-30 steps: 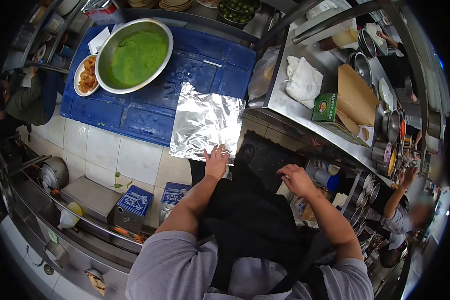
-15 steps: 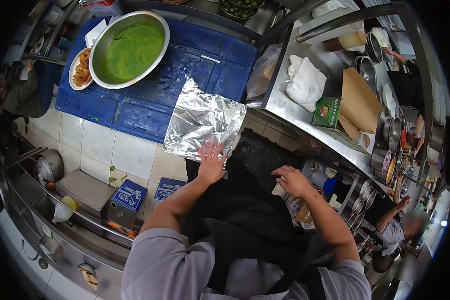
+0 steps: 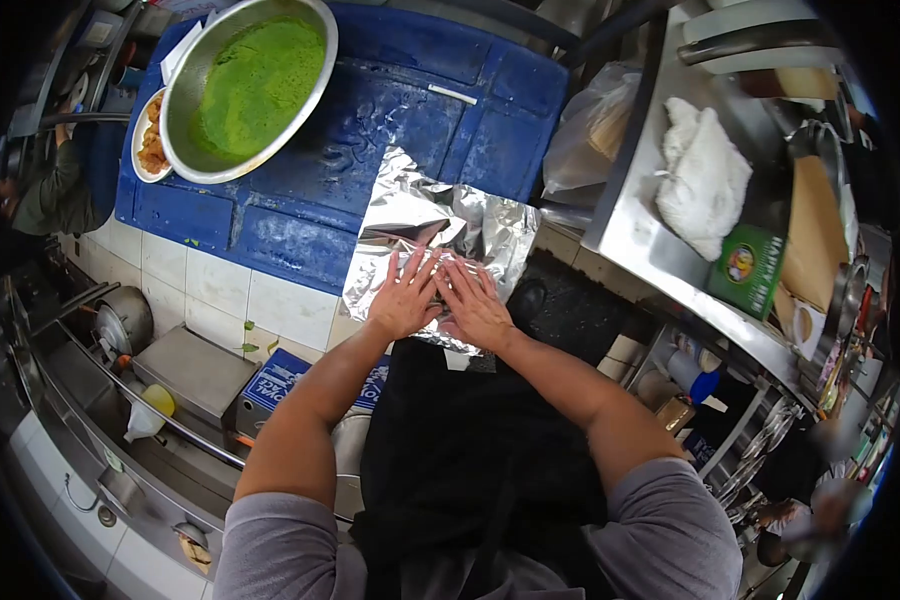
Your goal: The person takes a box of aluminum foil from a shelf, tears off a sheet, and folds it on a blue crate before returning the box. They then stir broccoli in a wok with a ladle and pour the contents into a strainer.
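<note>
A crumpled sheet of aluminium foil (image 3: 420, 215) lies over the near edge of the blue table (image 3: 370, 110). My left hand (image 3: 406, 300) rests flat on the foil, fingers stretched out. Beside it, my right hand (image 3: 473, 302) also presses flat on the foil with its fingers extended. The two hands nearly touch at the fingertips. Whatever may be under the foil is hidden.
At the back left of the table stands a big metal bowl (image 3: 320, 105) of green liquid. Next to it is a white plate of browned food (image 3: 153, 140). A steel counter (image 3: 635, 190) on the right carries a white cloth (image 3: 705, 180) and a green box (image 3: 748, 270).
My right hand has come left from the air onto the foil, next to my left hand. The camera view has shifted, and the foil's near part now lies flatter under both hands.
</note>
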Motion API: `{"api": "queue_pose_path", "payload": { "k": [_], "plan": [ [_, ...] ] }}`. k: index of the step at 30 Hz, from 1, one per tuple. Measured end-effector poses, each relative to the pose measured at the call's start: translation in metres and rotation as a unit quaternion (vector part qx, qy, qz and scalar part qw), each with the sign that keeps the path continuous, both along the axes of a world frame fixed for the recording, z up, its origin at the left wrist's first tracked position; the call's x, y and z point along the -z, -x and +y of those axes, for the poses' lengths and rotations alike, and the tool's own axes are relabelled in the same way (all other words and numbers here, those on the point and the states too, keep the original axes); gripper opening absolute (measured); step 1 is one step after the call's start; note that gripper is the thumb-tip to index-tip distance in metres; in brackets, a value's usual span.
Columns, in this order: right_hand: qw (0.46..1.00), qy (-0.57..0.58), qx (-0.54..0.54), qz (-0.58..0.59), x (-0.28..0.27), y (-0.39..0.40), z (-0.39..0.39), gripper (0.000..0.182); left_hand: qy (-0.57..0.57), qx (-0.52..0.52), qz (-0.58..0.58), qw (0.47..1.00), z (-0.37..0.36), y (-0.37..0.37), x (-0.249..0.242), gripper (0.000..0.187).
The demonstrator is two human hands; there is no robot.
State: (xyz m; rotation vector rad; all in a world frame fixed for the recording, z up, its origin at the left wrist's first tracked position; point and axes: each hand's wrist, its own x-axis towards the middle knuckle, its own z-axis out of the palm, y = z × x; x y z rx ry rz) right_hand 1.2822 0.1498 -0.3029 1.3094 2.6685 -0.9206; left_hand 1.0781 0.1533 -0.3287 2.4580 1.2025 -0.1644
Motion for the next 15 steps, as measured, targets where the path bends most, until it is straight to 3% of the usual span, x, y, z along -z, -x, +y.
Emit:
{"api": "queue_pose_path", "payload": {
  "k": [5, 12, 15],
  "plan": [
    [0.99, -0.127, 0.028, 0.058, 0.073, -0.004, -0.019, 0.088, -0.013, -0.025, -0.031, 0.999, -0.002, 0.003, 0.032, 0.075],
    [0.995, -0.087, 0.028, 0.048, 0.067, -0.005, -0.019, 0.084, -0.035, -0.04, -0.06, 0.997, 0.003, 0.003, 0.02, 0.075],
    [0.996, -0.069, 0.032, 0.04, 0.058, -0.005, -0.018, 0.086, -0.009, 0.024, -0.045, 0.999, 0.024, 0.022, -0.002, 0.07]
  ]
}}
